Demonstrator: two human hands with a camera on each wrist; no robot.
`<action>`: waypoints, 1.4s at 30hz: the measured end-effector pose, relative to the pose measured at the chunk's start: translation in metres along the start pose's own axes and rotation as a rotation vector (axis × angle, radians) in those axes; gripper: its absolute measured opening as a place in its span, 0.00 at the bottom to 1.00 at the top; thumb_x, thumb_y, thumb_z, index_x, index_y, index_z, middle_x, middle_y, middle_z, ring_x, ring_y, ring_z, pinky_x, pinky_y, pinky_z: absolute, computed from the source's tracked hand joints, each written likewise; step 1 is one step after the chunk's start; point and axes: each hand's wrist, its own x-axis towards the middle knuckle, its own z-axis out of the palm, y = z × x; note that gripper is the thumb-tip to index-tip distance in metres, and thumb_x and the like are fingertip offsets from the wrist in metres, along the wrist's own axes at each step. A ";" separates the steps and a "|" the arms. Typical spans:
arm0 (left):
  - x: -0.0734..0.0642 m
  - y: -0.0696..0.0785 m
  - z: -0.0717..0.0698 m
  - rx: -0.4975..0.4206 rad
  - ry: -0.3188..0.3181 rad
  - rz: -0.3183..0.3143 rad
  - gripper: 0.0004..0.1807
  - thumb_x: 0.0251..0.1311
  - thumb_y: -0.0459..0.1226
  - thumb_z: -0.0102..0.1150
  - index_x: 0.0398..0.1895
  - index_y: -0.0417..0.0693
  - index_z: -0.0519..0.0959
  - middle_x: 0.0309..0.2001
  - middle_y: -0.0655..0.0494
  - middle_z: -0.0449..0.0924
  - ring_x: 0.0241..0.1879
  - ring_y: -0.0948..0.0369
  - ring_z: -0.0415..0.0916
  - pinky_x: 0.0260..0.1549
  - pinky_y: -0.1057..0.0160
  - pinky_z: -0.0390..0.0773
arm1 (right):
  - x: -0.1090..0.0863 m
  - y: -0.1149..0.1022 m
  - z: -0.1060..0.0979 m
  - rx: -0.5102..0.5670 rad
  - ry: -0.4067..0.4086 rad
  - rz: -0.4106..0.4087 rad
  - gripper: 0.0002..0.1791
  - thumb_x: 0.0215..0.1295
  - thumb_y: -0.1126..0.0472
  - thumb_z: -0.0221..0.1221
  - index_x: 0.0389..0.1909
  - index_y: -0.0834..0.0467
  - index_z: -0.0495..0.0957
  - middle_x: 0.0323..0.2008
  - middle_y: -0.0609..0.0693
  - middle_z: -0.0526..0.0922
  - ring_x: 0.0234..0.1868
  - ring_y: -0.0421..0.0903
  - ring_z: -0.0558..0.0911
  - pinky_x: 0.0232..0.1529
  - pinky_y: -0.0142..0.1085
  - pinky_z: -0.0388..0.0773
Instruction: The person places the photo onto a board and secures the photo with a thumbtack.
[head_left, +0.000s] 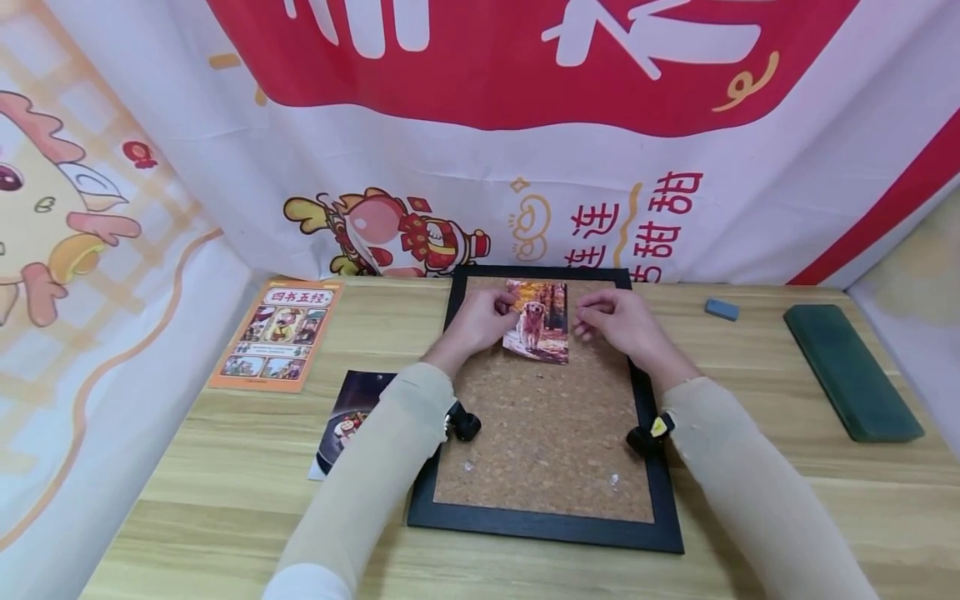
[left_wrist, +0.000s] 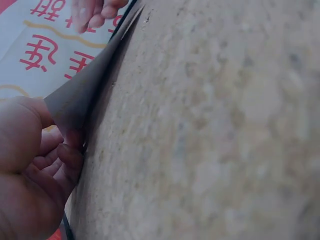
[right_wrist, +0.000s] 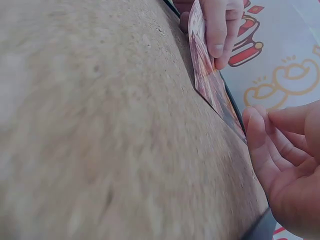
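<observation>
Photo [head_left: 546, 323] sits pinched in left fingers [left_wrist: 71, 156], right fingers [right_wrist: 256, 132] just beside it, their hold unclear.

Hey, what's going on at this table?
A person's left hand pinches the left edge of a rectangular colour photo of a golden dog, over the upper part of a black-framed, brown cork board. The photo's left side stands away from the cork. The right hand is beside the photo's right edge, thumb and finger together; whether they hold anything is unclear.

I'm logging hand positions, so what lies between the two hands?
The dog photo lies between left hand and right hand, in the head view.
</observation>
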 end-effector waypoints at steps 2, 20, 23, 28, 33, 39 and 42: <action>0.000 0.002 0.001 0.017 0.001 -0.009 0.19 0.73 0.36 0.63 0.63 0.38 0.83 0.50 0.46 0.87 0.48 0.57 0.82 0.51 0.58 0.83 | 0.007 -0.002 0.004 0.037 -0.007 -0.001 0.16 0.82 0.68 0.56 0.61 0.74 0.78 0.50 0.71 0.87 0.35 0.41 0.89 0.42 0.36 0.90; 0.048 -0.045 0.024 0.184 -0.054 0.004 0.22 0.70 0.46 0.65 0.63 0.48 0.83 0.47 0.57 0.85 0.46 0.59 0.81 0.48 0.60 0.81 | 0.067 -0.027 0.031 0.068 -0.018 0.171 0.16 0.84 0.65 0.55 0.61 0.70 0.80 0.50 0.65 0.89 0.36 0.43 0.92 0.48 0.38 0.91; 0.052 -0.049 0.026 0.193 -0.074 0.004 0.23 0.69 0.47 0.66 0.63 0.48 0.82 0.48 0.57 0.85 0.46 0.59 0.81 0.49 0.59 0.81 | 0.073 -0.031 0.037 0.082 -0.014 0.196 0.15 0.83 0.65 0.55 0.61 0.70 0.80 0.47 0.63 0.89 0.34 0.42 0.91 0.46 0.38 0.91; 0.052 -0.047 0.026 0.160 -0.114 -0.019 0.20 0.71 0.45 0.65 0.62 0.48 0.81 0.48 0.56 0.85 0.46 0.60 0.82 0.50 0.60 0.82 | 0.080 -0.034 0.041 0.114 0.024 0.273 0.15 0.83 0.66 0.55 0.61 0.69 0.80 0.45 0.62 0.89 0.30 0.43 0.91 0.43 0.38 0.91; 0.047 -0.040 0.025 0.133 -0.119 -0.045 0.21 0.72 0.43 0.65 0.64 0.48 0.80 0.50 0.55 0.84 0.49 0.59 0.81 0.52 0.58 0.81 | 0.083 -0.037 0.041 0.140 0.055 0.335 0.15 0.83 0.66 0.55 0.62 0.68 0.80 0.43 0.59 0.90 0.33 0.45 0.92 0.46 0.39 0.91; 0.043 -0.036 0.023 0.152 -0.112 -0.042 0.22 0.72 0.44 0.65 0.65 0.48 0.79 0.52 0.55 0.83 0.51 0.58 0.80 0.56 0.56 0.80 | 0.087 -0.041 0.043 0.194 0.063 0.370 0.16 0.82 0.72 0.52 0.63 0.73 0.79 0.33 0.56 0.89 0.30 0.45 0.91 0.45 0.39 0.91; 0.042 -0.036 0.022 0.142 -0.114 -0.063 0.21 0.72 0.44 0.65 0.65 0.49 0.79 0.51 0.55 0.82 0.50 0.58 0.80 0.53 0.56 0.81 | 0.089 -0.045 0.045 0.205 0.064 0.388 0.16 0.80 0.72 0.52 0.62 0.75 0.78 0.30 0.55 0.88 0.27 0.45 0.91 0.43 0.39 0.91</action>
